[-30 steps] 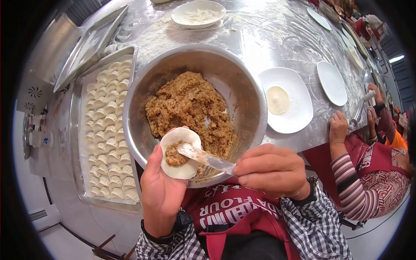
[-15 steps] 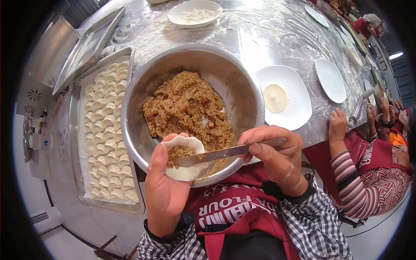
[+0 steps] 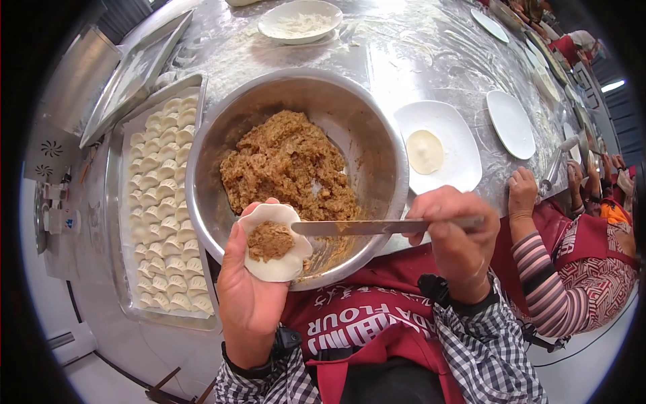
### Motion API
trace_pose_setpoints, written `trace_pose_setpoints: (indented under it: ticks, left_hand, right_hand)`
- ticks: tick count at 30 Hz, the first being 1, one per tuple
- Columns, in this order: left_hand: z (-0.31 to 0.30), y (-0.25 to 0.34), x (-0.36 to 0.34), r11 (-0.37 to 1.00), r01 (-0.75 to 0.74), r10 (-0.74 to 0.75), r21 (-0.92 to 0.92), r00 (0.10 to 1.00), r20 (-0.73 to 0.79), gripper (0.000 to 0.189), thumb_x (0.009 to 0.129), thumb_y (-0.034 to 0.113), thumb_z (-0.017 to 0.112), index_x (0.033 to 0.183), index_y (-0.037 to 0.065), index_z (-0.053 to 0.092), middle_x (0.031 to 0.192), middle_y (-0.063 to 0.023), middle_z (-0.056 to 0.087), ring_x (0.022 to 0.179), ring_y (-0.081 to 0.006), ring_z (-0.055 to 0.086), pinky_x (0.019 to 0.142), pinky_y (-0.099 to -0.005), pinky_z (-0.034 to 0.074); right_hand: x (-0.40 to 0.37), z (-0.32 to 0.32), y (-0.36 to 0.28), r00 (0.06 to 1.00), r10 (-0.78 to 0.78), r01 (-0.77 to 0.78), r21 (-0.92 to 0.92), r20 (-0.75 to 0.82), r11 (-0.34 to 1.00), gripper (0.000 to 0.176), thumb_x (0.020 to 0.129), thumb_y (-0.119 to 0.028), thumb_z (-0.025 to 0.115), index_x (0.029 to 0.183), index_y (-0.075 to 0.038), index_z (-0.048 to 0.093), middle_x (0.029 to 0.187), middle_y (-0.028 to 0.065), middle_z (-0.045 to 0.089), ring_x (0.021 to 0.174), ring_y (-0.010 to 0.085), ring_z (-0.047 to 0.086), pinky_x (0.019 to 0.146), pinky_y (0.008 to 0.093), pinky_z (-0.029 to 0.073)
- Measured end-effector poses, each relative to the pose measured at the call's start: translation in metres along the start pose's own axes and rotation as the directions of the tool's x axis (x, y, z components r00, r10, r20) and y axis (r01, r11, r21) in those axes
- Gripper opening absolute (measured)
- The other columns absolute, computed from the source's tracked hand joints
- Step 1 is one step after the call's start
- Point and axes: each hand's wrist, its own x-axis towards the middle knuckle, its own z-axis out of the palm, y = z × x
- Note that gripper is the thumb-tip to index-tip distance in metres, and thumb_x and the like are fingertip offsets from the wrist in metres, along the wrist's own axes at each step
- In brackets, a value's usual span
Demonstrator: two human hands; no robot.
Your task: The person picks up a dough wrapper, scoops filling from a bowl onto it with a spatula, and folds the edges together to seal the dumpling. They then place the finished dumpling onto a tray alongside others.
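Note:
My left hand (image 3: 250, 286) cups a round dumpling wrapper (image 3: 272, 244) with a lump of brown filling in its middle. My right hand (image 3: 457, 246) grips a flat metal spreader (image 3: 356, 227) held level, its tip just right of the wrapper. Both hover over the near rim of a large steel bowl (image 3: 377, 135) holding a mound of minced filling (image 3: 286, 165).
A steel tray of several folded dumplings (image 3: 161, 202) lies left of the bowl. A white plate (image 3: 457, 151) with one wrapper sits to the right, more plates beyond. A flour dish (image 3: 299, 20) stands at the back. Another person's hand (image 3: 523, 192) and striped sleeve rest at the table edge.
The spreader has drawn back to the right, off the filling, and now lies level. My right hand shifted right. The wrapper tilted flatter in my left palm.

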Motion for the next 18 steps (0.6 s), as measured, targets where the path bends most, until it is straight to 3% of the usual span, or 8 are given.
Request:
trace_pose_setpoints:
  ticks: [2, 4, 6, 9, 13, 18]
  left_hand:
    - [0.001, -0.001, 0.001, 1.0, 0.006, -0.006, -0.012, 1.0, 0.024, 0.033, 0.092, 0.018, 0.044, 0.122, 0.002, 0.044, 0.123, -0.0127, 0.049, 0.114, -0.0243, 0.046, 0.097, -0.0436, 0.038]
    - [0.001, -0.001, 0.001, 1.0, 0.015, -0.013, -0.025, 0.999, 0.049, 0.036, 0.093, 0.018, 0.041, 0.125, 0.001, 0.04, 0.126, -0.0138, 0.046, 0.117, -0.0252, 0.044, 0.099, -0.0439, 0.036]
    - [0.001, 0.0, 0.001, 1.0, 0.013, -0.012, -0.028, 1.0, 0.019, 0.039, 0.094, 0.018, 0.037, 0.129, -0.001, 0.035, 0.131, -0.0148, 0.041, 0.121, -0.0262, 0.039, 0.103, -0.043, 0.031]
    - [0.005, -0.002, 0.003, 0.999, -0.018, 0.02, 0.039, 0.999, -0.044, 0.04, 0.094, 0.02, 0.035, 0.129, 0.001, 0.035, 0.131, -0.0142, 0.041, 0.12, -0.0251, 0.04, 0.101, -0.042, 0.032]
    - [0.006, -0.004, 0.005, 0.999, -0.026, 0.028, 0.019, 0.997, -0.078, 0.039, 0.094, 0.019, 0.034, 0.128, 0.0, 0.035, 0.13, -0.0141, 0.042, 0.12, -0.0254, 0.04, 0.101, -0.042, 0.031]
    - [0.003, -0.004, 0.007, 1.0, -0.01, 0.01, -0.012, 0.999, -0.031, 0.038, 0.094, 0.02, 0.033, 0.128, 0.001, 0.036, 0.13, -0.0128, 0.042, 0.119, -0.0251, 0.041, 0.1, -0.042, 0.032]
  right_hand:
    - [-0.001, 0.001, 0.001, 0.996, -0.077, 0.079, -0.07, 0.039, 0.994, 0.013, 0.077, 0.007, 0.058, 0.09, 0.006, 0.059, 0.086, 0.0179, 0.061, 0.069, 0.0201, 0.06, 0.061, 0.027, 0.049]
    - [0.002, 0.004, -0.002, 0.91, -0.283, 0.383, -0.352, 0.304, 0.854, 0.014, 0.074, 0.006, 0.06, 0.088, 0.005, 0.061, 0.086, 0.0192, 0.061, 0.07, 0.0227, 0.061, 0.061, 0.0281, 0.049]
    - [0.0, 0.009, -0.001, 0.896, -0.283, 0.406, -0.37, 0.343, 0.836, 0.016, 0.07, 0.006, 0.062, 0.085, 0.003, 0.062, 0.086, 0.0184, 0.062, 0.072, 0.0247, 0.062, 0.06, 0.0293, 0.05]
    - [-0.002, 0.014, 0.007, 0.787, -0.342, 0.581, -0.434, 0.513, 0.689, 0.017, 0.066, -0.001, 0.064, 0.083, 0.002, 0.062, 0.086, 0.0138, 0.062, 0.073, 0.0259, 0.062, 0.061, 0.0318, 0.052]
    - [-0.005, 0.019, 0.009, 0.711, -0.329, 0.661, -0.43, 0.622, 0.615, 0.019, 0.065, -0.004, 0.064, 0.083, 0.001, 0.063, 0.087, 0.0144, 0.062, 0.074, 0.0259, 0.062, 0.06, 0.0311, 0.053]
    - [-0.006, 0.018, 0.008, 0.727, -0.379, 0.654, -0.407, 0.573, 0.638, 0.021, 0.064, -0.005, 0.064, 0.084, 0.002, 0.063, 0.088, 0.0147, 0.061, 0.075, 0.0261, 0.062, 0.06, 0.031, 0.053]
